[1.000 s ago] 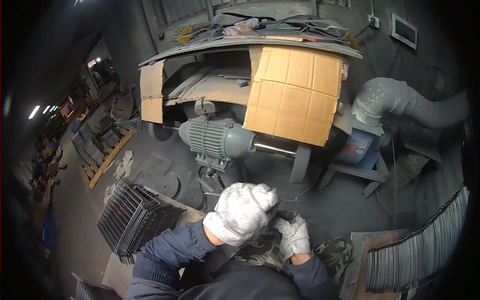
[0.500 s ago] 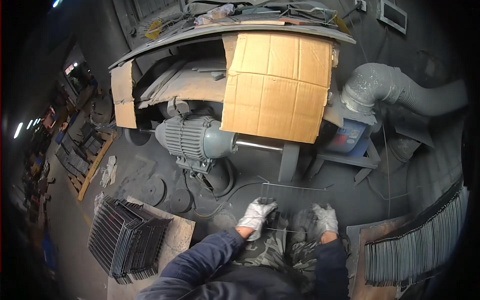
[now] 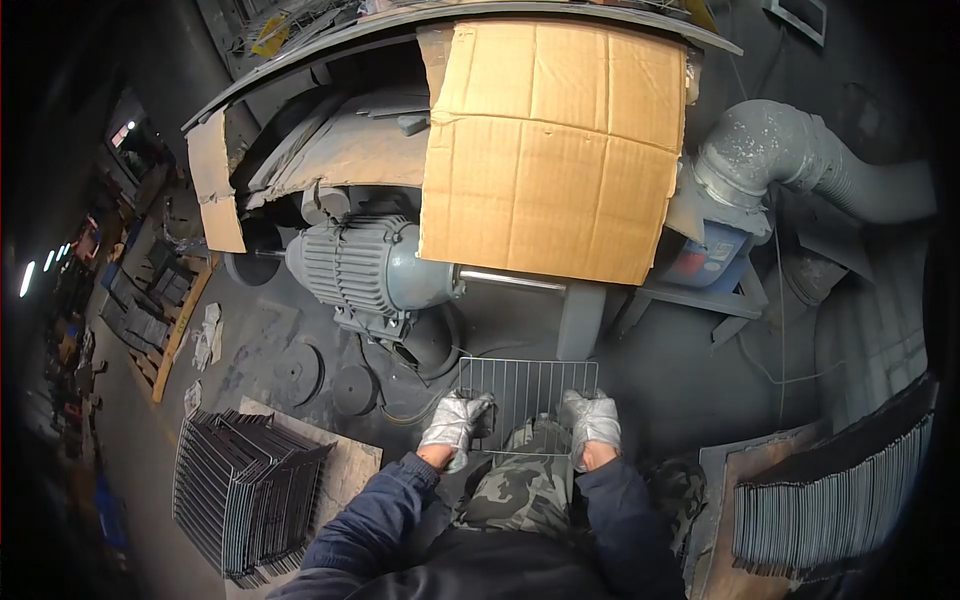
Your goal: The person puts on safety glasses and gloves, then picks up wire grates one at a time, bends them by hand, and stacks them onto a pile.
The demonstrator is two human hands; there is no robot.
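A rectangular wire rack [image 3: 526, 385] with thin parallel bars is held up in front of my lap. My left hand [image 3: 457, 424], in a pale work glove, is closed around its left side. On the opposite side my right hand [image 3: 592, 420], gloved the same way, grips the rack's right edge. Camouflage trousers [image 3: 520, 490] show through and below the bars. Beyond the rack stands a grey electric motor [image 3: 360, 265] with a shaft running out to both sides, the right part passing behind a cardboard sheet [image 3: 550, 150].
A stack of dark wire racks [image 3: 250, 490] stands at the lower left on a board. Another long row of racks [image 3: 835, 515] fills the lower right. A large duct [image 3: 760, 150] bends down at the right. Round discs [image 3: 298, 373] lie on the floor by the motor.
Both hands have shifted left with the rack. The rack, blurred before, now appears sharp and more upright. My view has tilted slightly downward and moved closer to the machine.
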